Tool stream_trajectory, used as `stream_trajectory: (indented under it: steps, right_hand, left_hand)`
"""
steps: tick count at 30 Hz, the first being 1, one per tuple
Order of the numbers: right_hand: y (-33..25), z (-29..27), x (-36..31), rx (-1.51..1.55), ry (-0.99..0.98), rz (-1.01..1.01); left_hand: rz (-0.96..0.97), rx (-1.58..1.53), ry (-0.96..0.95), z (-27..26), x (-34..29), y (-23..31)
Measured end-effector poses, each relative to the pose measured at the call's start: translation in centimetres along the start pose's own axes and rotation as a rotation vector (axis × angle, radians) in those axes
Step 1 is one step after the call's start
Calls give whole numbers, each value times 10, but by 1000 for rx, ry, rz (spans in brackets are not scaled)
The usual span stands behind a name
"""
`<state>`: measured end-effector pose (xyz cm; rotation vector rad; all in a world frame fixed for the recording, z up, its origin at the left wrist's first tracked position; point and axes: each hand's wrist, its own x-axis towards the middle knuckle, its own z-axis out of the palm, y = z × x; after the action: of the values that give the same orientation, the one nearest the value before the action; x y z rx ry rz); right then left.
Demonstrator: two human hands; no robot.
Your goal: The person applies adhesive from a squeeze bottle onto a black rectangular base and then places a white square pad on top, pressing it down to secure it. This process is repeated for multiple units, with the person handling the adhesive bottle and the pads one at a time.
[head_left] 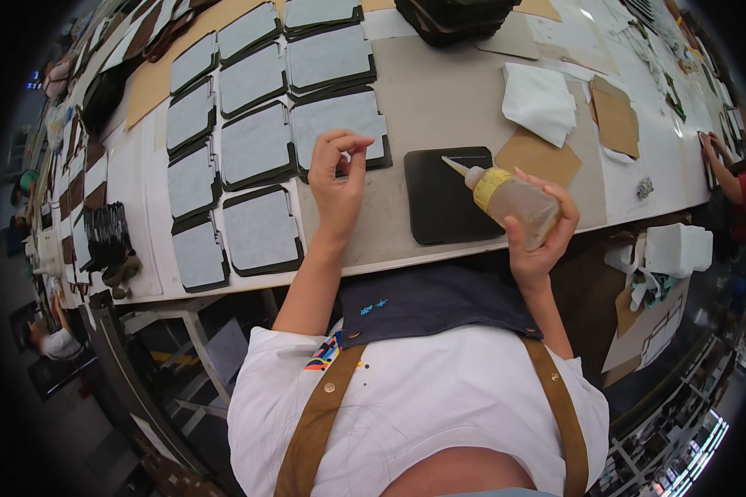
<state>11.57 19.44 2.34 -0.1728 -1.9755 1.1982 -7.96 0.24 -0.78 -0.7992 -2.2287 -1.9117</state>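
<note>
Likely dispensing, your right hand [541,257] grips the bottle [515,203] over the panel [443,207]. Your left hand [337,186] curls, contents unclear; next, aim steadily.

With both forearms [317,286] extended forward, we bend our left hand's [338,170] fingers [336,142] toward its thumb [356,171] while our right hand [549,228] wraps in a firm grip.

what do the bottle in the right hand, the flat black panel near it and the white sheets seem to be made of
Bottle: likely plastic, slightly glossy; its see-through wall suggests this.
Black panel: perhaps leather or a synthetic lookalike; the surface looks dark, smooth and low in sheen.
White sheets: paper or thin nonwoven cloth, matte; which one is unclear.
</note>
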Motion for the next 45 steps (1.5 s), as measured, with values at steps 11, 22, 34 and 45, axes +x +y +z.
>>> stream_trajectory:
  steps: [11, 22, 34, 45]
  right_hand:
    - [-2, 26, 12, 74, -123, -32]
    - [10, 5, 72, 372, -239, 297]
    - [26, 5, 79, 382, -328, 290]
    - [19, -4, 69, 444, -439, 324]
  left_hand:
    - [-8, -2, 7, -1, 1, 5]
    - [-2, -4, 49, -4, 2, 3]
    - [-6, 10, 66, -3, 3, 2]
    - [13, 25, 75, -2, 4, 1]
